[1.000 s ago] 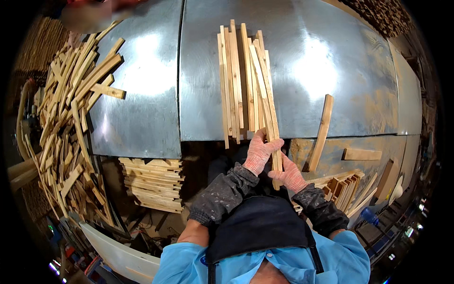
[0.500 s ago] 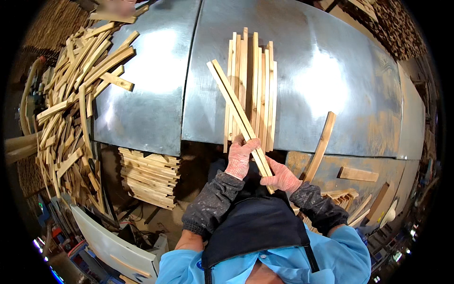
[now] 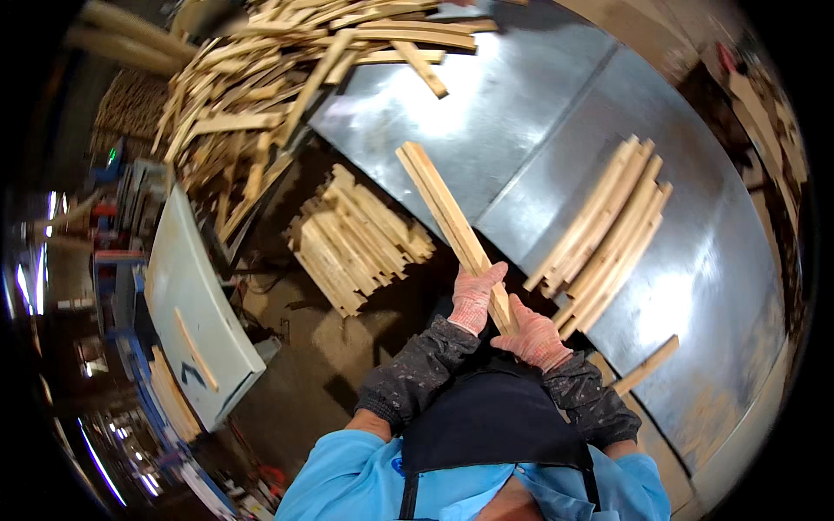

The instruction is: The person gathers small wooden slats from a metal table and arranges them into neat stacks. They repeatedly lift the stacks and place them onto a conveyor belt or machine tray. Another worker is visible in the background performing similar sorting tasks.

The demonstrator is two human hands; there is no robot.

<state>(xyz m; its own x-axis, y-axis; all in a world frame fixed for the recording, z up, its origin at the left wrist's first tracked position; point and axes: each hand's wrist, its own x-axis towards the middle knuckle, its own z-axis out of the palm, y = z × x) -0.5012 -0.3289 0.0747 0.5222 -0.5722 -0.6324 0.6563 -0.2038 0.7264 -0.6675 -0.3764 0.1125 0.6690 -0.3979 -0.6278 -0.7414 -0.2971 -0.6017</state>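
Pair of wooden strips (image 3: 443, 213) held aslant in front of the apron (image 3: 499, 425), far end angled up-left across the edge of the metal table (image 3: 530, 113) in view. Left hand (image 3: 477, 295) curled around the wood, right hand (image 3: 533, 336) closed at the lower end, finger undersides hidden; two-point grip likely to keep both lengths flush and steady the long free end. More strips (image 3: 595, 221) side by side on the table at right, presumably for order within reach.

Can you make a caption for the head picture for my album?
The gloved left hand and right hand hold wooden strips by a metal table.
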